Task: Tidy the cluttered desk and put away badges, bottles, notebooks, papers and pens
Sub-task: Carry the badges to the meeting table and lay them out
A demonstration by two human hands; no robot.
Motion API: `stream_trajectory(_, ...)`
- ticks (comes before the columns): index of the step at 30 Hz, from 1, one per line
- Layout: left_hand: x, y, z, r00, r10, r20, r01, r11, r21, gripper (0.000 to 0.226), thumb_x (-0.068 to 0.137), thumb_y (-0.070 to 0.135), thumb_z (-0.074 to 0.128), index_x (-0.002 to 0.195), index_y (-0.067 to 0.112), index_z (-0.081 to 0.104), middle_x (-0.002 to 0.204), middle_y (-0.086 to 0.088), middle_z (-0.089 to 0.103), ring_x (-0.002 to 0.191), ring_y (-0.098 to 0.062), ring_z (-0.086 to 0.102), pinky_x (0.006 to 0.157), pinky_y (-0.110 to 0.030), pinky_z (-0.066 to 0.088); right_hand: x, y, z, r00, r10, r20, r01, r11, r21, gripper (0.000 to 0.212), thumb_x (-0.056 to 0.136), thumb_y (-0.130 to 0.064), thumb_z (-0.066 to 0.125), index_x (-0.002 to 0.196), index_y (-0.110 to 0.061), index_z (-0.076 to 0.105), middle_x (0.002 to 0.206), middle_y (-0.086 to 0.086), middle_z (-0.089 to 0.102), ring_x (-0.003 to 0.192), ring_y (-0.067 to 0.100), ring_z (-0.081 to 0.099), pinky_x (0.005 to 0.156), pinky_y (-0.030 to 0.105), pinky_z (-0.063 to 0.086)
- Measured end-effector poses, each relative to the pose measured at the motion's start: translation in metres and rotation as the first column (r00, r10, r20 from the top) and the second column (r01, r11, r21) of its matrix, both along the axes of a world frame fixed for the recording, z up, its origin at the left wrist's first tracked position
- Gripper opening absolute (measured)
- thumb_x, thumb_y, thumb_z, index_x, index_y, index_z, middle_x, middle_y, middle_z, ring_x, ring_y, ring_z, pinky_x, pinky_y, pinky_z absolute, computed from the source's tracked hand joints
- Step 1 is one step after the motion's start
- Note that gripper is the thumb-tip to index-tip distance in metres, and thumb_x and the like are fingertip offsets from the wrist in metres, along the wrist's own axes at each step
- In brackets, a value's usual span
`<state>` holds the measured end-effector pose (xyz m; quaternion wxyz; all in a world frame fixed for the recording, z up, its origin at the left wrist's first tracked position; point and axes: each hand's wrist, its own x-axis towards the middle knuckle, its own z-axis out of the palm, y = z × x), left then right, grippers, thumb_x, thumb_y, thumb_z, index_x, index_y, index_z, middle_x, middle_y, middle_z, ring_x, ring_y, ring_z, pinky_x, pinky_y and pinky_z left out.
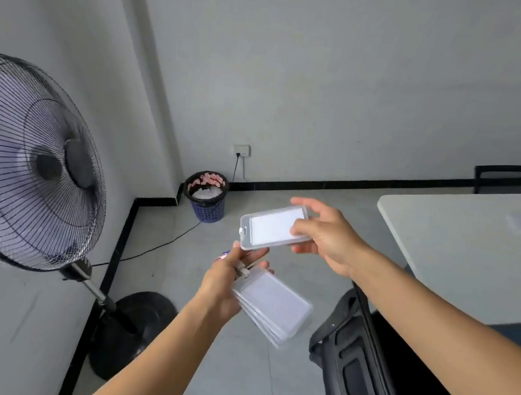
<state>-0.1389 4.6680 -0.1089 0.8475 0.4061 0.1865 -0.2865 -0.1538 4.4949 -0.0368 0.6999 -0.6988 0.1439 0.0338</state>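
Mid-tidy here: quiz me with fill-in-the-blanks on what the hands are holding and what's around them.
The left hand grips a ____ of badge holders.
The right hand holds just ____ badge holder.
The wastebasket stands in the room's ____.
The standing fan is on the person's ____ side.
Missing: stack; one; corner; left.

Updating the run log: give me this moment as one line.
left hand: grips badge stack | right hand: holds single badge | desk: at right

head-worn | faces forward-down | close to left hand [224, 277], right hand [326, 234] | single view
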Motion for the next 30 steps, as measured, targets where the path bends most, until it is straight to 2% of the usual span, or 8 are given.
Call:
stream_trajectory(4,0.056,0.004,-0.008,0.998,0.052,-0.02,-0.052,0.999,0.006,0.031,0.101,0.034,0.045,0.092,0.01,0.063,0.071,-0.008,0.068,0.064,-0.024,0.066,0.067,-0.04,0.056,0.031,-0.014,-0.029,0.994,-0.014,-0.112,0.014,1.0,-0.001,0.03,0.085,0.002,0.065,0.111,-0.012,0.064,0.092,0.01,0.064,0.063,0.015,0.058,0.048,0.023,0.05)
stream_trajectory(9,0.142,-0.013,-0.014,0.996,0.085,-0.042,-0.083,0.995,0.052,0.032,0.102,0.033,0.043,0.092,0.012,0.065,0.105,-0.008,0.07,0.093,-0.024,0.066,0.093,-0.044,0.047,0.091,-0.037,-0.06,0.977,0.048,-0.21,-0.041,0.998,0.037,0.016,0.084,-0.004,0.071,0.099,-0.006,0.065,0.075,0.006,0.068,0.057,0.011,0.062,0.052,0.023,0.051)
stream_trajectory(11,0.175,-0.026,-0.014,0.998,0.059,-0.039,-0.055,0.995,0.081,0.033,0.102,0.033,0.043,0.089,0.011,0.064,0.106,-0.007,0.071,0.092,-0.022,0.066,0.087,-0.043,0.049,0.115,-0.042,-0.069,0.97,0.068,-0.233,-0.057,0.997,0.054,0.012,0.083,-0.006,0.073,0.092,-0.006,0.065,0.073,0.005,0.069,0.059,0.012,0.064,0.053,0.023,0.051)
stream_trajectory(14,0.22,-0.046,-0.008,1.0,-0.007,0.019,0.004,0.99,0.144,0.041,0.102,0.038,0.04,0.086,0.01,0.067,0.086,-0.005,0.073,0.08,-0.023,0.065,0.071,-0.04,0.048,0.154,-0.053,-0.08,0.969,0.083,-0.235,-0.084,0.996,0.008,0.013,0.082,-0.014,0.077,0.088,-0.009,0.067,0.075,0.003,0.068,0.067,0.012,0.062,0.056,0.024,0.049)
stream_trajectory(16,0.246,-0.059,-0.007,1.0,-0.013,0.024,0.009,0.988,0.156,0.045,0.102,0.039,0.039,0.09,0.007,0.068,0.079,-0.007,0.071,0.077,-0.024,0.063,0.072,-0.038,0.05,0.177,-0.062,-0.082,0.969,0.074,-0.235,-0.083,0.996,-0.03,0.016,0.081,-0.019,0.077,0.09,-0.01,0.068,0.079,0.001,0.067,0.073,0.011,0.059,0.058,0.023,0.048)
stream_trajectory(23,0.335,-0.107,-0.007,0.999,-0.052,-0.01,0.052,0.993,0.104,0.033,0.101,0.037,0.043,0.099,0.01,0.062,0.089,-0.006,0.072,0.081,-0.024,0.065,0.076,-0.04,0.05,0.245,-0.109,-0.084,0.974,0.066,-0.217,-0.073,0.997,-0.026,0.011,0.084,-0.023,0.076,0.088,-0.016,0.069,0.085,-0.001,0.067,0.077,0.009,0.059,0.064,0.022,0.049)
stream_trajectory(27,0.389,-0.141,-0.013,0.987,-0.159,-0.01,0.16,0.986,0.041,0.031,0.102,0.036,0.042,0.085,0.017,0.06,0.076,-0.001,0.071,0.063,-0.018,0.066,0.071,-0.036,0.049,0.284,-0.136,-0.092,0.976,0.033,-0.214,-0.044,0.998,-0.048,0.007,0.085,-0.024,0.075,0.087,-0.019,0.07,0.084,-0.004,0.066,0.075,0.006,0.058,0.064,0.021,0.049)
stream_trajectory(30,0.441,-0.175,-0.024,0.965,-0.263,0.001,0.263,0.964,0.047,0.029,0.102,0.037,0.041,0.091,0.017,0.058,0.081,-0.002,0.067,0.062,-0.018,0.064,0.066,-0.033,0.049,0.323,-0.162,-0.103,0.97,-0.065,-0.235,0.049,0.996,-0.07,0.027,0.082,-0.03,0.077,0.106,-0.021,0.067,0.099,0.006,0.068,0.08,0.008,0.061,0.067,0.023,0.051)
